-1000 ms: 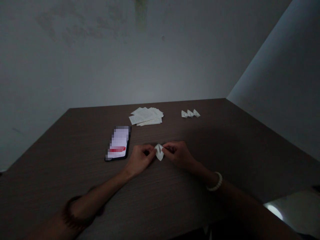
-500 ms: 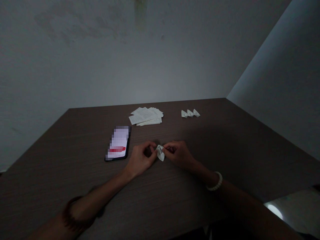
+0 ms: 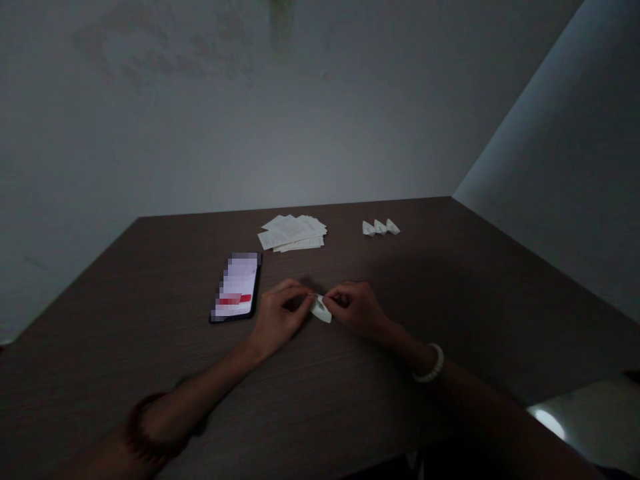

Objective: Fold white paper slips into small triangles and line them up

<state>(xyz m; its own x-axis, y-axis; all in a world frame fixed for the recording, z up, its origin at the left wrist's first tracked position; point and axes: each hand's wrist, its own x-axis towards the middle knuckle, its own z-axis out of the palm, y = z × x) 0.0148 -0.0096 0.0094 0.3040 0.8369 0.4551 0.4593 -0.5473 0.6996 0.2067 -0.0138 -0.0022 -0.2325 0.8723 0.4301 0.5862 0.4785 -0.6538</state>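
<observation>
The left hand (image 3: 280, 312) and right hand (image 3: 357, 308) each pinch thumb and forefinger shut on either side of a small, creased white paper (image 3: 321, 312), low over the middle of the table (image 3: 310, 400). Left of it lies a flat, glossy phone (image 3: 236, 288); beyond are thin, loosely fanned paper slips (image 3: 295, 233) and three pointed paper folds (image 3: 381, 228) in a row. The brown, faintly grained tabletop meets a dim, stained wall (image 3: 300, 133). Unlike a second ago, the paper slants and looks flatter.
</observation>
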